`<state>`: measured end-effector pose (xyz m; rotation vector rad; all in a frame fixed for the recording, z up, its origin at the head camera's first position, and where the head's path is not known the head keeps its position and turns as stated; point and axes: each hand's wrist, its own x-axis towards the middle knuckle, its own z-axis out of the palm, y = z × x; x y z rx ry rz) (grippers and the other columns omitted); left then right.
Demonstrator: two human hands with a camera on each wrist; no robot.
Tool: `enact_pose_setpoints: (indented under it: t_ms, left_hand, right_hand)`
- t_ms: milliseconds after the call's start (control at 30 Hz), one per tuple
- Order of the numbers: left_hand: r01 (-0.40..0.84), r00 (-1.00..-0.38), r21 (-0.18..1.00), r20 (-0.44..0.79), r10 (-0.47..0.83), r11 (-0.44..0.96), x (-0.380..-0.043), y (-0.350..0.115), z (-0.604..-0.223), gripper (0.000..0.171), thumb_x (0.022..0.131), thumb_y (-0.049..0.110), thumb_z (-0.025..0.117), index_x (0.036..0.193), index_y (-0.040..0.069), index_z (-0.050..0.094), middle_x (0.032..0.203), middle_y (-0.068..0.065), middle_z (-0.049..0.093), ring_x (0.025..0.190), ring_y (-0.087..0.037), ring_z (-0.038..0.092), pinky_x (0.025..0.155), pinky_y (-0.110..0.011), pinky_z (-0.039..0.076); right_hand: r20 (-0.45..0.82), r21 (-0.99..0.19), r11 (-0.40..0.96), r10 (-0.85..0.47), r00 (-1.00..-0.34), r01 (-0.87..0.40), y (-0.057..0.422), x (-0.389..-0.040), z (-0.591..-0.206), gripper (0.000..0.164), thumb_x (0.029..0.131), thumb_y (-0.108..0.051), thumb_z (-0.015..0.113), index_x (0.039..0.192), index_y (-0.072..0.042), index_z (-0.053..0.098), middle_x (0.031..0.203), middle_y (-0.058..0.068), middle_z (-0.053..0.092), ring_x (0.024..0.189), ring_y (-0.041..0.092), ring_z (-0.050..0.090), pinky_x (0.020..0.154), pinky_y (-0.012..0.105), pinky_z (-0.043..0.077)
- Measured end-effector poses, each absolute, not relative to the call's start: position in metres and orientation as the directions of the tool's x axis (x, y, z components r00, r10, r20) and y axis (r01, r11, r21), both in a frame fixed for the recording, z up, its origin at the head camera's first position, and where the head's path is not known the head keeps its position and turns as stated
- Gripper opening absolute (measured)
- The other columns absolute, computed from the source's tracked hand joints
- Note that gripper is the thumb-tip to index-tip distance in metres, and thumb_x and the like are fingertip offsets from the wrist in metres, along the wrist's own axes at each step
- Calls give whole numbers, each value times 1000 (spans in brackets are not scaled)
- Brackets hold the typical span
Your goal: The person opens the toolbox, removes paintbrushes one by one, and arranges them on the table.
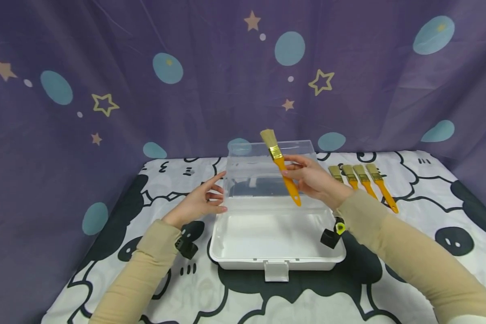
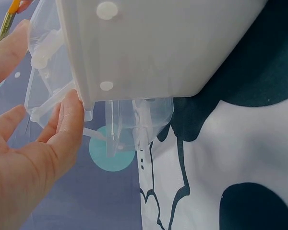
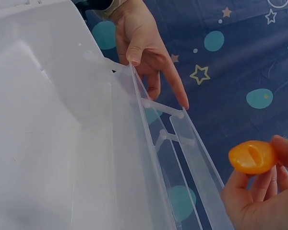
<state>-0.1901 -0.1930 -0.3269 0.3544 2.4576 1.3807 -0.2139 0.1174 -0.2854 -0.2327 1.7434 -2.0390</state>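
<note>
My right hand (image 1: 309, 177) pinches a paintbrush (image 1: 289, 180) by its orange handle, bristles up and tilted left, above a white plastic box (image 1: 275, 263). The box's clear lid (image 1: 251, 180) stands raised at the back. In the right wrist view the butt of the orange handle (image 3: 252, 157) shows between thumb and fingers. At the lid's left side is my left hand (image 1: 200, 202), its index finger extended. The left wrist view shows this hand's fingertips (image 2: 72, 103) at the edges of the clear plastic parts, which are joined by hinged arms (image 3: 163, 108).
Several more paintbrushes (image 1: 382, 186) lie side by side on the right, partly behind my right forearm. A white latch (image 1: 276, 271) hangs from the box's front. The cloth (image 1: 421, 198) has a black-and-white cartoon print, and a purple curtain (image 1: 210, 112) hangs behind.
</note>
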Motion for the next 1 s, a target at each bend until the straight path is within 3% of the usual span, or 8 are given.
enact_pose_setpoints:
  t_ms: [167,433,667,833,1000]
  left_hand:
    - [65,-924,861,-139,356,504,-190,-193,-327,93,82,9,74,151,37,17,129,-17,42,115,-32,52,92,-35,54]
    - [60,-924,860,-144,354,507,-191,-194,-325,93,83,10,74,151,36,16,130,-16,42,115,-32,52,92,-36,55]
    - [59,-922,861,-146,357,505,-191,-194,-324,93,83,10,73,152,35,16,130,-17,41,116,-33,52,93,-36,54]
    - [41,-921,869,-159,356,494,-191,-194,-325,93,83,9,73,152,34,16,131,-16,40,117,-32,51,92,-36,55]
    - [41,-921,868,-160,356,495,-190,-194,-326,94,83,9,73,152,33,15,131,-16,40,116,-31,51,92,-36,54]
  right_hand:
    - [-162,-967,-110,-434,-886,230,126,-210,-286,54,97,0,45,148,-5,26,92,-3,54,85,13,54,81,28,50]
    - [-172,-957,-139,-442,-880,256,141,-206,-284,42,97,-1,47,136,-12,38,96,-3,54,86,12,55,79,24,50]
    - [-158,-965,-120,-438,-885,232,158,-203,-281,44,98,-4,48,138,-12,34,97,-3,54,86,10,56,78,21,51]
    - [-161,-970,-99,-419,-894,221,174,-206,-283,34,98,-7,50,129,-18,40,94,-4,53,82,8,55,70,18,49]
    - [-184,-970,-81,-373,-909,229,191,-208,-284,35,98,-10,52,129,-21,41,97,-4,51,80,6,52,63,14,45]
